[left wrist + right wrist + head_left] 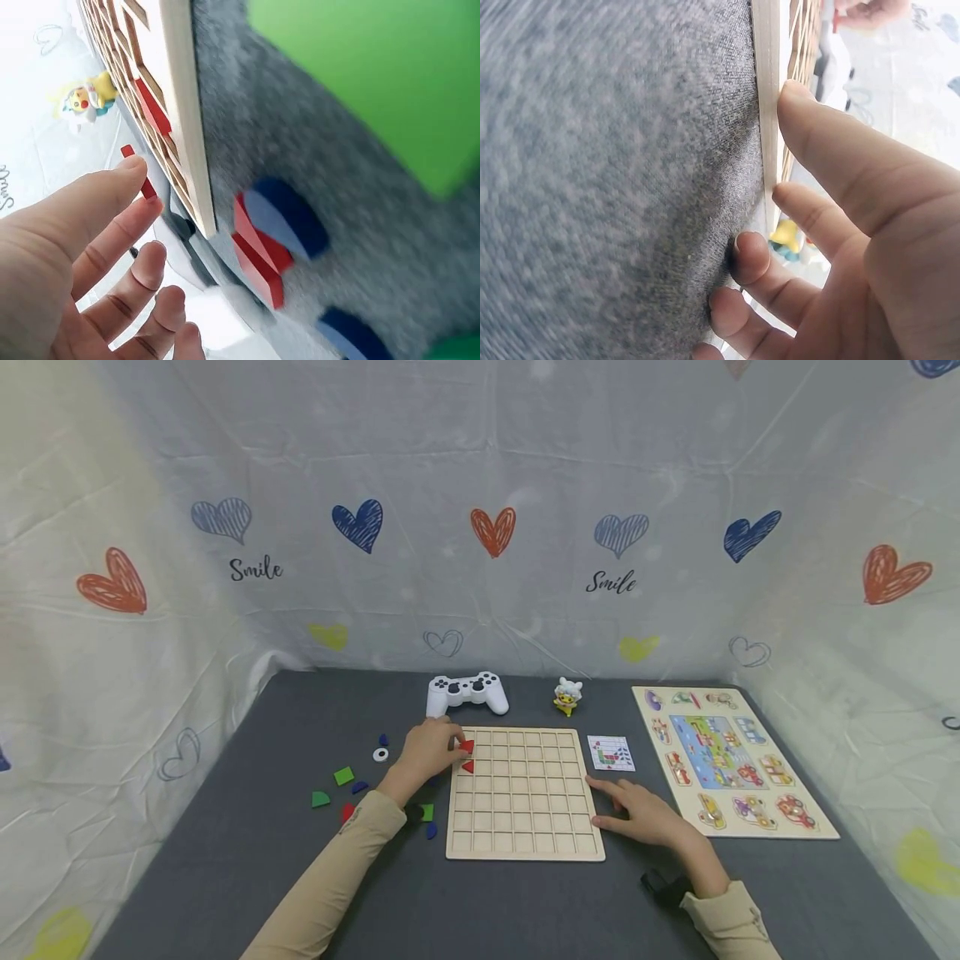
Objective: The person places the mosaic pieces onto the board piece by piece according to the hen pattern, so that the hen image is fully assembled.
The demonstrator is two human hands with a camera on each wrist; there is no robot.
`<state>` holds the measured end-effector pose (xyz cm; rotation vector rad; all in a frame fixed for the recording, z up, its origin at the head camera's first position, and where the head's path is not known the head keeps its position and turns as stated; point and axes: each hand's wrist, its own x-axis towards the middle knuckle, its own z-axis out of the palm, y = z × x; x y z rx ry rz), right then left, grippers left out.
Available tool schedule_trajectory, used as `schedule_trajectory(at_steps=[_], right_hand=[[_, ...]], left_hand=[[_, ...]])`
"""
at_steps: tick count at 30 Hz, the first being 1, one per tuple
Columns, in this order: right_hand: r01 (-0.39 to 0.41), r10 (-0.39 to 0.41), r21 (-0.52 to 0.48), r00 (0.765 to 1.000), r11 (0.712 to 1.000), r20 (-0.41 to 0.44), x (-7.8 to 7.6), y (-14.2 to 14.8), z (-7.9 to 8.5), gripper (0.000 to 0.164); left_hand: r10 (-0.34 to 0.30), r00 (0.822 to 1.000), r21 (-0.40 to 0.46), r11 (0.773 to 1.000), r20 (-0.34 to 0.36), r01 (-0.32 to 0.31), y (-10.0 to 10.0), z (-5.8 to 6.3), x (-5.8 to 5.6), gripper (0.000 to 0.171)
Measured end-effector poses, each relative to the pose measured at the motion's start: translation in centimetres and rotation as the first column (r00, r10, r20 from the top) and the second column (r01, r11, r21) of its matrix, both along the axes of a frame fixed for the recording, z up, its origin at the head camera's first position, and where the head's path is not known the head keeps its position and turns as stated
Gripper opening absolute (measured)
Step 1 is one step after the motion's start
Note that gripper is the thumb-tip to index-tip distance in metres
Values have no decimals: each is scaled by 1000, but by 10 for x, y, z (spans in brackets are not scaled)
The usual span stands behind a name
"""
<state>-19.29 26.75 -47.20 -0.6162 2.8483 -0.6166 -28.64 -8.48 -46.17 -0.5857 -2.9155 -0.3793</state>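
Note:
A wooden grid board point(525, 793) lies on the dark table. Over its far left corner my left hand point(429, 750) pinches a red piece point(150, 187) between thumb and forefinger; in the left wrist view this piece is held above the board's surface. A second red piece point(468, 767) sits in the grid just nearer to me. My right hand point(637, 812) rests at the board's right edge, with thumb and forefinger touching the rim and the other fingers loosely bent by the cloth, as the right wrist view shows.
Left of the board lie loose green point(343, 776), blue point(360, 787) and red pieces point(347, 812) and a white ring point(381, 754). Behind it are a game controller point(467, 691) and a small figurine point(567, 695). A pattern card point(611, 753) and a picture puzzle board point(795, 777) lie right.

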Motion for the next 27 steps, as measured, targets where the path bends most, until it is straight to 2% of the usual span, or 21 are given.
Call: schedule_trajectory(at_steps=[15, 27], right_hand=[[1, -1, -6, 1000, 1000, 1, 0, 1, -2, 68], [0, 0, -3, 1000, 1000, -1, 0, 1, -1, 68]], left_hand=[[-9, 997, 9, 1000, 76, 8, 18, -3, -3, 20], [-15, 996, 7, 1000, 93, 15, 25, -2, -2, 19]])
